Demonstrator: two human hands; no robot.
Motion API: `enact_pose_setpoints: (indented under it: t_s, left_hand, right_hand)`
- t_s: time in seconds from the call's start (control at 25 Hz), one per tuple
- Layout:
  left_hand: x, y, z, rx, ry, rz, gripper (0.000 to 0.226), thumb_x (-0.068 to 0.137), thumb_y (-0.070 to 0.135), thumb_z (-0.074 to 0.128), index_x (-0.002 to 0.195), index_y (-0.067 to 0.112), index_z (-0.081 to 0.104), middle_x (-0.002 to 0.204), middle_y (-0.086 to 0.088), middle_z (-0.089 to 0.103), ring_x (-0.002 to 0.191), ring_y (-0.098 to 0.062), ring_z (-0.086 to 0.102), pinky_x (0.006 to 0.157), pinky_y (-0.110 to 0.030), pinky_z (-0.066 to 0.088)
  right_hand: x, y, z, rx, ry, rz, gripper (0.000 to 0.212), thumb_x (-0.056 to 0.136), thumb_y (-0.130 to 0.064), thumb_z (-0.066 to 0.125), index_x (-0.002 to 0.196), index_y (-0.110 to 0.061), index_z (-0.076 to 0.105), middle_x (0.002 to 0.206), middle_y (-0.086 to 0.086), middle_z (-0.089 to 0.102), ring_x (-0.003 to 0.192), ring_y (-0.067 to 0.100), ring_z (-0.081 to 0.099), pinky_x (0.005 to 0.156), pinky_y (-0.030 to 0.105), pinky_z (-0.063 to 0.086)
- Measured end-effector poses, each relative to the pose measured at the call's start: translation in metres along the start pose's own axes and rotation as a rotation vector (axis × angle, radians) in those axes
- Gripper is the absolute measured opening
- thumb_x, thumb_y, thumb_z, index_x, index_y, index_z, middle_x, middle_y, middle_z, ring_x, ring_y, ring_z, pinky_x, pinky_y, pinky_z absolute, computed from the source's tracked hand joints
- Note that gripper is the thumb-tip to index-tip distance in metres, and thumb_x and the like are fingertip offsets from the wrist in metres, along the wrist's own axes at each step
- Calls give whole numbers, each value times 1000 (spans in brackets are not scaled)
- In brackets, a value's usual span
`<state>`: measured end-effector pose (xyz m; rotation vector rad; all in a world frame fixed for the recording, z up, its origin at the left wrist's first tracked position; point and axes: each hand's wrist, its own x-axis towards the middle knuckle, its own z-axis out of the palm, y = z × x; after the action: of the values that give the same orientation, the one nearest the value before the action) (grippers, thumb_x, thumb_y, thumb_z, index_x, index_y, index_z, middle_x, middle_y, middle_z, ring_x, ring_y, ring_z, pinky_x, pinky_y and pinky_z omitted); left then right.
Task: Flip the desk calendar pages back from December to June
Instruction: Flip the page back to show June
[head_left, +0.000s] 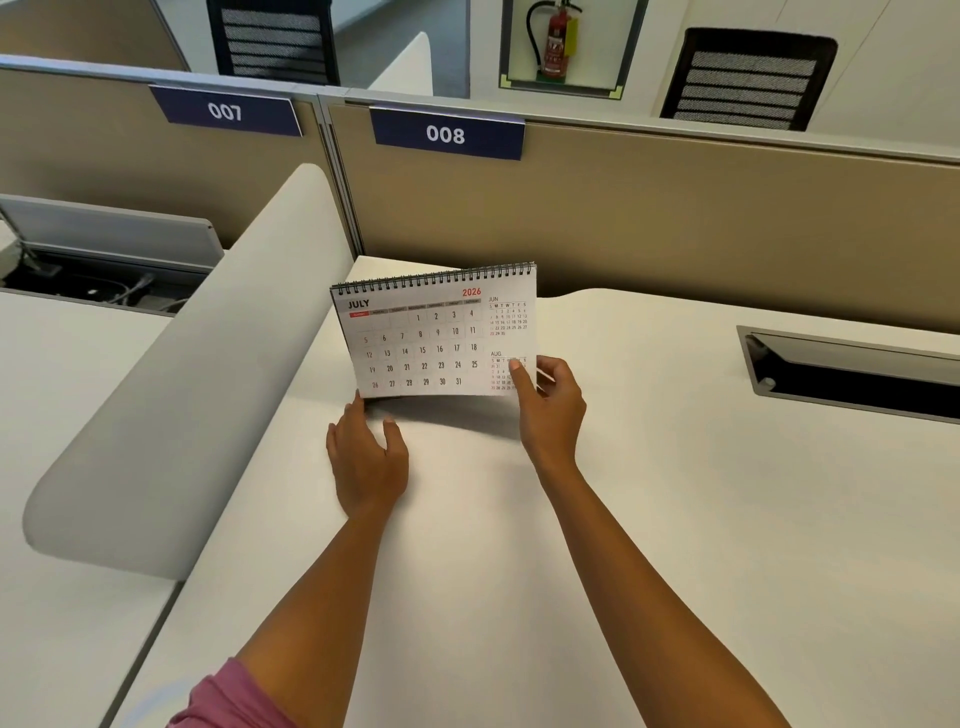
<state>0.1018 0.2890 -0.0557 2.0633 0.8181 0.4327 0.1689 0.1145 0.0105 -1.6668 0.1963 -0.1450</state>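
The right hand (550, 410) pinches the lower right corner of the JULY page (415, 343), thumb in front, fingers behind. At eight o'clock from it, the left hand (366, 457) lies flat, fingers loosely spread, fingertips touching the desk calendar (436, 332) base. The calendar stands mid-desk (675, 519), the partition (675, 218) at twelve o'clock.

Your bare right hand (551, 410) pinches the lower right corner of the white spiral-bound desk calendar (436, 332); your bare left hand (367, 457) lies flat, fingers spread, at its lower left corner.
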Motion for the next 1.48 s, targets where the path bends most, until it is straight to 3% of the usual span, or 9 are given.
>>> enact_pose_setpoints:
  t_s: [0.12, 0.28, 0.4, 0.52, 0.64, 0.8, 0.96, 1.28, 1.48]
  left_hand:
    - [2, -3, 1, -15, 11, 33, 39, 96, 27, 46, 133, 17, 53, 126, -3, 63, 133, -31, 39, 119, -51, 27]
    - [6, -7, 3, -20, 12, 40, 39, 92, 32, 43, 126, 18, 55, 118, -3, 65, 126, -33, 44, 113, -54, 34]
    - [3, -3, 2, -30, 17, 38, 37, 96, 24, 47, 132, 19, 53, 127, -2, 63, 133, -32, 40, 121, -48, 25]
    - [2, -2, 0, -25, 18, 40, 39, 96, 21, 48, 134, 17, 52, 130, -3, 62, 135, -34, 39, 121, -48, 25]
    - [5, -5, 1, -14, -2, 24, 34, 93, 24, 49, 126, 17, 55, 124, -5, 62, 131, -38, 41, 111, -55, 36]
    - [5, -6, 2, -10, 2, -8, 41, 94, 25, 52, 134, 14, 52, 131, -8, 59, 136, -40, 39, 109, -54, 38]
    - [4, -7, 3, 29, 11, 39, 44, 98, 25, 52, 141, 18, 47, 142, -6, 55, 140, -35, 37, 115, -53, 34]
    - [5, -10, 3, 21, -25, 14, 56, 100, 27, 49, 154, 19, 36, 154, -6, 45, 148, -35, 28, 121, -53, 27]
    - [3, -5, 1, 15, -7, 25, 54, 101, 25, 48, 153, 17, 37, 156, -4, 44, 151, -34, 24, 124, -48, 20]
  right_hand:
    - [0, -1, -2, 41, -28, 5, 20, 89, -27, 70, 100, -11, 64, 99, -5, 70, 84, 7, 66, 67, 11, 51]
    - [1, 5, -4, 78, -51, 50, 15, 89, -31, 69, 90, -17, 70, 89, -8, 74, 78, 7, 67, 71, 22, 54]
    - [3, 7, -5, 65, -59, 73, 21, 92, -35, 64, 86, -15, 70, 86, -5, 75, 76, 12, 64, 75, 32, 54]
    - [2, 0, -7, 146, -137, 111, 16, 95, -31, 60, 97, -18, 70, 100, -1, 75, 96, 18, 69, 85, 35, 59]
    - [-4, -17, -8, 308, -230, 180, 20, 99, -30, 54, 112, -19, 64, 112, 3, 72, 103, 16, 68, 81, 28, 58]
    - [-10, -36, -6, 528, -313, 285, 37, 99, -48, 40, 120, -25, 62, 118, 4, 71, 110, 24, 66, 90, 39, 56]
    - [-11, -55, -6, 690, -347, 329, 69, 91, -64, 36, 137, -17, 53, 127, 15, 65, 107, 30, 66, 96, 48, 52]
    - [-2, -89, -7, 907, -490, 252, 89, 86, -77, 18, 142, -14, 46, 133, 13, 61, 117, 37, 62, 95, 46, 51]
    - [18, -120, 1, 860, -535, 143, 83, 91, -73, 14, 145, -16, 40, 141, 12, 55, 123, 32, 59, 101, 45, 48]
